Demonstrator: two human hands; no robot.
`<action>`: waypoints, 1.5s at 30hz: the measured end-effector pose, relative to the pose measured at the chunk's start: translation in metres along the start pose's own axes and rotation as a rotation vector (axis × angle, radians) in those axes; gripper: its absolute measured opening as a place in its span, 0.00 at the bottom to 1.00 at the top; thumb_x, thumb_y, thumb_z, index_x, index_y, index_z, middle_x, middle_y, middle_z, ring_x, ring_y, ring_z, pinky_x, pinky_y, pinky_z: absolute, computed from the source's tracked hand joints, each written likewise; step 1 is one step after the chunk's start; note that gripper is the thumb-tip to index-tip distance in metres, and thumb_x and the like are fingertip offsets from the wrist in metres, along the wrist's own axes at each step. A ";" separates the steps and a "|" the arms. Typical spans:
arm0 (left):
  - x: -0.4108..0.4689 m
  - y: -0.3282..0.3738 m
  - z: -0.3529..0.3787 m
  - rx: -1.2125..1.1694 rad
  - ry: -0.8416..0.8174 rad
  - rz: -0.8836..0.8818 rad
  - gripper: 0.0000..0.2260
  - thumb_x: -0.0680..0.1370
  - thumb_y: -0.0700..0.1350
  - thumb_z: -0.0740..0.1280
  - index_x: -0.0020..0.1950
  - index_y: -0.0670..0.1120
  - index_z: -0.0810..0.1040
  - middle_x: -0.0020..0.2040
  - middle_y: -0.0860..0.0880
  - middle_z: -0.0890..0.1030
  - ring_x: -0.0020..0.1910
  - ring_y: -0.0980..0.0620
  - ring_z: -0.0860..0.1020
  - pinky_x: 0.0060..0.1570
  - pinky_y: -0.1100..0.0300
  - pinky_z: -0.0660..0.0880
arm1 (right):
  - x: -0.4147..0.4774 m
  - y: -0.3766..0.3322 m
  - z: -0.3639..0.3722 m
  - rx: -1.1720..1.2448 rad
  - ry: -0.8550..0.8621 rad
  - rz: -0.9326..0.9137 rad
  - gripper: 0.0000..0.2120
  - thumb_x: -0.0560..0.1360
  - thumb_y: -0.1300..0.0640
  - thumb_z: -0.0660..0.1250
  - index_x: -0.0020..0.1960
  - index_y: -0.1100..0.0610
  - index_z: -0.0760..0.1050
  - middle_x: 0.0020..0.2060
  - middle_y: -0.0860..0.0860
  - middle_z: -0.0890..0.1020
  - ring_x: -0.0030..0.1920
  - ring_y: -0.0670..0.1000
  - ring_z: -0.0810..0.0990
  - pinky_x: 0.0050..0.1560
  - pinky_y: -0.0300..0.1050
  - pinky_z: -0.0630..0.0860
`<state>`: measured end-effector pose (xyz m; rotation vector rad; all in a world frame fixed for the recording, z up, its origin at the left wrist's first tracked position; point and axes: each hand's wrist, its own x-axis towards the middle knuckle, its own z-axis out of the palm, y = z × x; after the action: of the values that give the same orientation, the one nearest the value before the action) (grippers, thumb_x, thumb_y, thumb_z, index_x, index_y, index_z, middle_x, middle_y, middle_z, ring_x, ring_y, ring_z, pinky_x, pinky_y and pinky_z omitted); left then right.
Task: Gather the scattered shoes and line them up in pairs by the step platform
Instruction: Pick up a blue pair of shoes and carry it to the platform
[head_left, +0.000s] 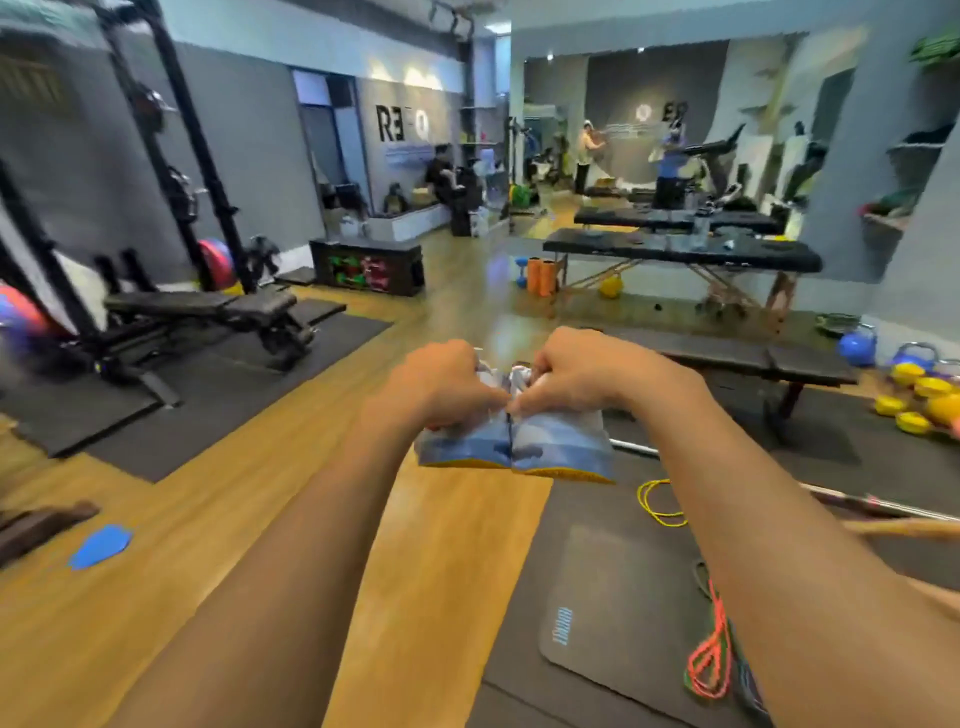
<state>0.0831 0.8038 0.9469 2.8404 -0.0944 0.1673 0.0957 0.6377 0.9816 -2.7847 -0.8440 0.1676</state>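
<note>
Both grips are curled closed, one shoe each. The left grip (441, 387) pinches the top of the left shoe (465, 449), and the right grip (576, 374) does the same with the right shoe (563, 447). The shoes hang right below the knuckles, side by side and touching down the middle, blue uppers with yellow soles facing down. They're held up in the air, not resting on anything.

Under them the wooden floor (291, 467) meets a black mat (587, 514). That mat has a grey pad (613, 613), a yellow cord (655, 503) and some orange bands (709, 660) by the right forearm. A blue marker (101, 545) sits on the wood off to the left.

Further out it's a gym: weight bench (208, 306) on the left, flat bench (753, 358) and kettlebells (857, 347) on the right, massage table (680, 252) behind.
</note>
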 end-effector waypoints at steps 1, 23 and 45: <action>-0.006 -0.030 -0.007 0.006 0.033 -0.043 0.19 0.67 0.60 0.67 0.30 0.44 0.74 0.49 0.41 0.83 0.41 0.43 0.78 0.29 0.57 0.66 | 0.023 -0.023 0.008 0.010 -0.010 -0.050 0.23 0.68 0.40 0.71 0.40 0.62 0.80 0.32 0.56 0.76 0.34 0.54 0.71 0.31 0.45 0.64; -0.256 -0.479 -0.133 -0.183 0.438 -1.206 0.18 0.71 0.55 0.72 0.31 0.41 0.78 0.21 0.49 0.69 0.19 0.50 0.70 0.20 0.65 0.68 | 0.319 -0.522 0.173 0.051 -0.481 -0.947 0.25 0.64 0.38 0.75 0.29 0.57 0.70 0.23 0.51 0.69 0.26 0.52 0.66 0.30 0.42 0.63; -0.447 -0.926 -0.269 -0.267 0.506 -1.469 0.14 0.76 0.54 0.68 0.39 0.45 0.75 0.33 0.45 0.75 0.28 0.48 0.75 0.26 0.60 0.72 | 0.489 -1.036 0.310 -0.022 -1.019 -1.091 0.18 0.71 0.63 0.73 0.59 0.54 0.75 0.50 0.52 0.72 0.41 0.52 0.78 0.32 0.40 0.80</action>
<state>-0.3126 1.7881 0.8820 1.8521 1.7683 0.4445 -0.1055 1.8060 0.9171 -1.6948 -2.3576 1.3553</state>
